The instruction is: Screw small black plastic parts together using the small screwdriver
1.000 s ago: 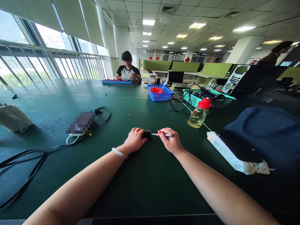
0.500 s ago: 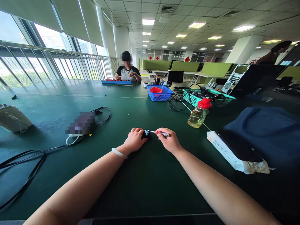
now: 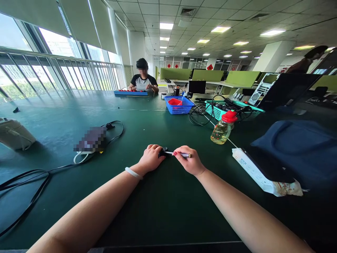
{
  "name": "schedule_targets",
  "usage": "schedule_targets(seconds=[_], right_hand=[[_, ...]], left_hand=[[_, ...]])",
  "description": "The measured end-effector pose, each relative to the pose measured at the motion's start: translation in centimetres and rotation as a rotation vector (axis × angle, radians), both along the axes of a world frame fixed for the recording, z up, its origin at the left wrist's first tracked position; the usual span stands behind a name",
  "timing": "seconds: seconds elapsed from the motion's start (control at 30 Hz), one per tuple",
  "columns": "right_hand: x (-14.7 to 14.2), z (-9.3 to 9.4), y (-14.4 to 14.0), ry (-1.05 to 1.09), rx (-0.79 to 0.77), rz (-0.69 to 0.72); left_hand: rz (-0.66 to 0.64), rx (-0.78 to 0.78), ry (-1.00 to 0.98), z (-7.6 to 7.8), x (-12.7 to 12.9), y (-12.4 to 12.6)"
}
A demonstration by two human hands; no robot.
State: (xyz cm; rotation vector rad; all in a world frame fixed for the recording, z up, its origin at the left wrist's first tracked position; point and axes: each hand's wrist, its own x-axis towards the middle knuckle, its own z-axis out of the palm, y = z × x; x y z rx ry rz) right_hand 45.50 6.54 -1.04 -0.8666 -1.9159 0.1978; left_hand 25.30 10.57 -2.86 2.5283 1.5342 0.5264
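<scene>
My left hand (image 3: 152, 157), with a white band at its wrist, rests low on the dark green table and is closed on a small black object (image 3: 164, 149). Most of that object is hidden under my fingers, so its kind cannot be made out. In my right hand (image 3: 190, 160) is a slim screwdriver (image 3: 185, 155) with a pale handle and a thin metal shaft. It lies nearly level, pointing left, and its tip is at the black object; whether they touch is too small to tell.
Right of my hands stand a red-capped bottle (image 3: 223, 130) and a long white box (image 3: 252, 172) with a black phone on it, beside a dark blue bag (image 3: 297, 147). Baskets, blue (image 3: 179, 109) and teal (image 3: 214, 109), are farther back. Cables (image 3: 39, 189) lie left. Another person sits opposite.
The screwdriver's tip has dropped slightly towards me at the black object, and my right hand has shifted a little. A bluish shine on the object is gone. My left hand stays put.
</scene>
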Motion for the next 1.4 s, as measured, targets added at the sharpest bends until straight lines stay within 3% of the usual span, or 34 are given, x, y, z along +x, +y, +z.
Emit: schedule_targets(seconds=[0.4, 0.67, 0.97, 1.2, 1.4], right_hand=[[0.3, -1.1, 1.5, 0.029, -0.168, -0.226], [0.1, -0.1, 0.4, 0.102, -0.196, -0.134], [0.3, -0.1, 0.4, 0.169, -0.202, -0.122], [0.1, 0.4, -0.2, 0.016, -0.049, -0.108], [-0.4, 0.4, 0.1, -0.063, -0.099, -0.062]], left_hand=[[-0.005, 0.005, -0.015, -0.2, 0.0, 0.1], [-0.012, 0.014, -0.028, -0.3, -0.1, 0.2], [-0.008, 0.016, -0.003, -0.4, -0.1, 0.3], [-0.014, 0.004, -0.022, -0.3, -0.2, 0.3], [-0.012, 0.003, -0.032, -0.3, -0.2, 0.2]])
